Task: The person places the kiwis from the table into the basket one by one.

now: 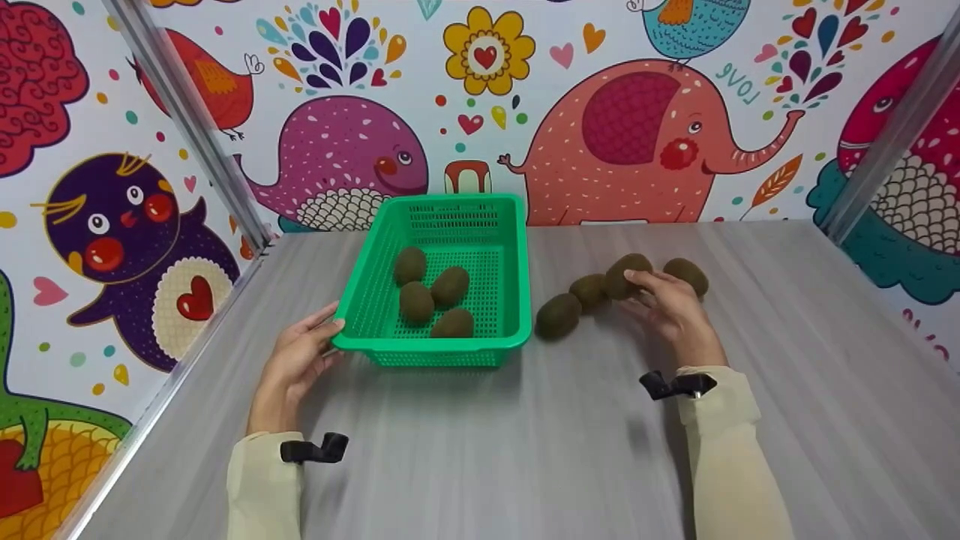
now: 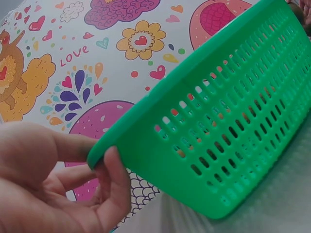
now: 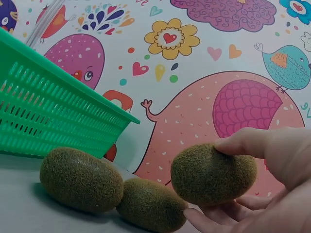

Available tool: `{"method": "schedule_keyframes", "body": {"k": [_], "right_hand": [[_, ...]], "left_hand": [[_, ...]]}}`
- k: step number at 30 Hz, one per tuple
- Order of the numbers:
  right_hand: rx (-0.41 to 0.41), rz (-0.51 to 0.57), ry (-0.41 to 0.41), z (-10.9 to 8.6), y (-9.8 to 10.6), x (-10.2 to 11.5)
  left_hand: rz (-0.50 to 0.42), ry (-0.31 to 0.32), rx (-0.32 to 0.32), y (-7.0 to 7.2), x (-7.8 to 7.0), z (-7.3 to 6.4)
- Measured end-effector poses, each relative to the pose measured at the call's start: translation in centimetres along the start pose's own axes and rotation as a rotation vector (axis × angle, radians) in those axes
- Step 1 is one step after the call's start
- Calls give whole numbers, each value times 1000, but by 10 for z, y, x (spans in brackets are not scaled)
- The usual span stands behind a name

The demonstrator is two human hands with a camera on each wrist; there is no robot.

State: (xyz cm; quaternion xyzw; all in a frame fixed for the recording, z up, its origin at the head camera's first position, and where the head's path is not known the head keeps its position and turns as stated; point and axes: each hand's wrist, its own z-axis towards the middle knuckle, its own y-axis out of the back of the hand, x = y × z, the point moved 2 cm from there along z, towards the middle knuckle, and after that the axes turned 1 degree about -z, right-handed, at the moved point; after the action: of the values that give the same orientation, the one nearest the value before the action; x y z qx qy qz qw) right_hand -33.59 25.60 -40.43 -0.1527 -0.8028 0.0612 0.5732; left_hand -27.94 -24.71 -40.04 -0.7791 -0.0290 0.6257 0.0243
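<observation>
Left grip (image 2: 53,199) is pinching the rim (image 2: 138,114) of a green basket (image 2: 146,150) near a corner. The slotted sides are kinda slanting across the wrist view, with grey bench (image 2: 286,208) showing below and its back edge running along a cartoon wall (image 2: 114,68). Yellow flower (image 2: 141,41) and LOVE lettering (image 2: 74,56) are showing there, and something blurry and brown (image 2: 297,13) is peeking past the basket's far end.

The green perforated basket (image 1: 431,344) contains four brown, fuzzy kiwis (image 1: 416,302); the left hand (image 1: 302,349) grips its near left corner. Right of it, two kiwis (image 1: 558,316) lie on the counter (image 1: 592,435), the right hand (image 1: 675,307) holds a third kiwi (image 1: 619,281), and a fourth kiwi (image 1: 688,274) lies farther right.
</observation>
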Motion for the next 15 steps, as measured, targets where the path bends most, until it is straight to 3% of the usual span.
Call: {"method": "schedule_keyframes", "body": {"k": [15], "right_hand": [[73, 100, -6, -5, -5, 2]], "left_hand": [[-23, 7, -3, 0, 0, 0]]}}
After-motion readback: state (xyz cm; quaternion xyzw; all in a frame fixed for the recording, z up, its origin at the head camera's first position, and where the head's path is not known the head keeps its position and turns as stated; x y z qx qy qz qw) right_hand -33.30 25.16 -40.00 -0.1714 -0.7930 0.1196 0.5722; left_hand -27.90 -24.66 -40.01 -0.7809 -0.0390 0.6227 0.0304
